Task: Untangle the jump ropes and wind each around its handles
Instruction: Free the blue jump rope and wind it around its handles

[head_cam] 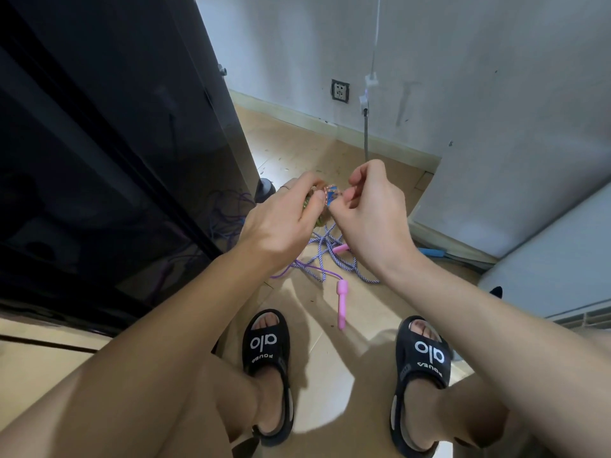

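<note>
- A dark cabinet fills the left side; thin purple cord trails on the floor at its foot.
- The left hand has its grip clamped on a wound bundle of rope and handles, thumb pressed across the top turns. Which colours belong to which part is hard to tell; most of it is hidden by the fingers.
- The right hand has its grip pinched together on the bundle's end, seemingly tucking or drawing the last bit of rope. Judged from this, one rope is close to finished.
- To do this well: keep the left thumb firm on the coils so they do not spring loose, pull the tail snug under a turn, then release slowly.
- Below the hands, on the floor, lies a striped rope crossed with a thin purple rope; two pink handles lie apart. These are not yet wound.
- Farther right, a blue handle lies by the wall.
</note>
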A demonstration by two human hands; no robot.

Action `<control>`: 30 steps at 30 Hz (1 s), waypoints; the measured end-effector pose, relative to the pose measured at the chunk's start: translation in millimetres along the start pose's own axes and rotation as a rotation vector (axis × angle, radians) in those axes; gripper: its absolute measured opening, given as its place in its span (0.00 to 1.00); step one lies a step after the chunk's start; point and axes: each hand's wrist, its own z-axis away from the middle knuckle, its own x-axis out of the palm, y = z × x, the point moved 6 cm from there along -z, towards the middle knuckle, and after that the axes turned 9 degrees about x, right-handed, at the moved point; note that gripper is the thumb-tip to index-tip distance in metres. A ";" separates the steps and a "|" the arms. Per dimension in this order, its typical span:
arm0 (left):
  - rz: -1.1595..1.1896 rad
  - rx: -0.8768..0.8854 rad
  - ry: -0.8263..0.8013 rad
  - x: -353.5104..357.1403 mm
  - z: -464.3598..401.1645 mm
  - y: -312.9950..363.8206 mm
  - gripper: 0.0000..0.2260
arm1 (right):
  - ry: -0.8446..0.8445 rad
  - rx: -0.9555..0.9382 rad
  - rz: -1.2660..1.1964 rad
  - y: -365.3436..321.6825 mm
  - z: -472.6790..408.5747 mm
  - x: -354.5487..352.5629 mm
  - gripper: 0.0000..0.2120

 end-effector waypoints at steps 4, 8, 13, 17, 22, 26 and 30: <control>0.151 0.018 -0.019 9.5 -2.1 -2.4 0.09 | 0.059 0.009 -0.037 -0.1 -0.1 -2.1 0.07; 0.362 -0.103 -0.069 15.8 -3.0 -5.0 0.05 | 0.045 -0.010 -0.043 -2.8 3.5 -0.9 0.07; 0.380 -0.107 -0.082 11.1 -5.7 -12.8 0.07 | 0.013 -0.097 -0.005 -9.4 7.8 3.3 0.07; 0.511 -0.074 -0.041 5.9 -6.6 -11.2 0.07 | -0.003 -0.140 0.010 -15.2 7.6 1.0 0.08; 0.601 -0.119 -0.009 4.3 -6.6 -11.0 0.08 | -0.014 -0.140 -0.015 -16.2 7.6 2.9 0.08; 0.643 -0.198 -0.037 7.4 -6.4 -15.2 0.07 | -0.016 -0.175 -0.019 -16.3 10.3 4.5 0.08; 0.723 -0.148 -0.043 5.7 -6.8 -14.1 0.07 | 0.010 -0.209 0.011 -16.9 12.2 3.7 0.08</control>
